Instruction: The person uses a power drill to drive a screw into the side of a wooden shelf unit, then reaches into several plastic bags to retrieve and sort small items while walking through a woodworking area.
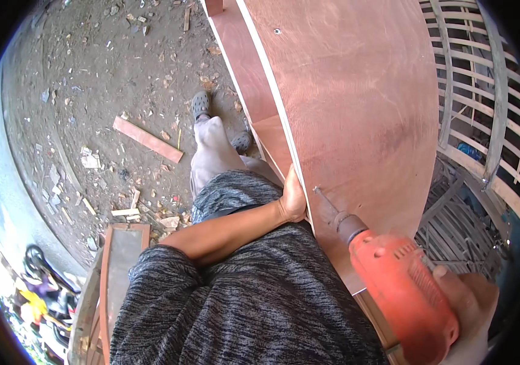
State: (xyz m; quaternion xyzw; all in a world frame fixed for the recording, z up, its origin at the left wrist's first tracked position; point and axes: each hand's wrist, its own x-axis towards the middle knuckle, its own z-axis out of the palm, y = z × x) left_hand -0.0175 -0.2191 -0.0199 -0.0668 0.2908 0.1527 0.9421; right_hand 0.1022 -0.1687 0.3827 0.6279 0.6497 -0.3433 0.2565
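Observation:
A red power drill (396, 283) is in my right hand (471, 301), whose fingers wrap its handle at the lower right. Its long bit meets a small screw (317, 190) in the face of a reddish-brown plywood cabinet (357, 109). Whether the screw head is flush I cannot tell. My left hand (294, 198) grips the pale front edge of the cabinet, close to the screw; some of its fingers are hidden behind that edge. Farther up the same panel sits another fastener mark (277, 31). The cabinet's open side, with inner boards, faces left.
Bare dirt ground with scattered scraps lies to the left, including a flat wood strip (148, 139). A framed panel (123, 261) leans at the lower left. Slatted wooden frames (472, 73) stand right of the cabinet. Farther left are a motorcycle (47, 267) and a pale sheet.

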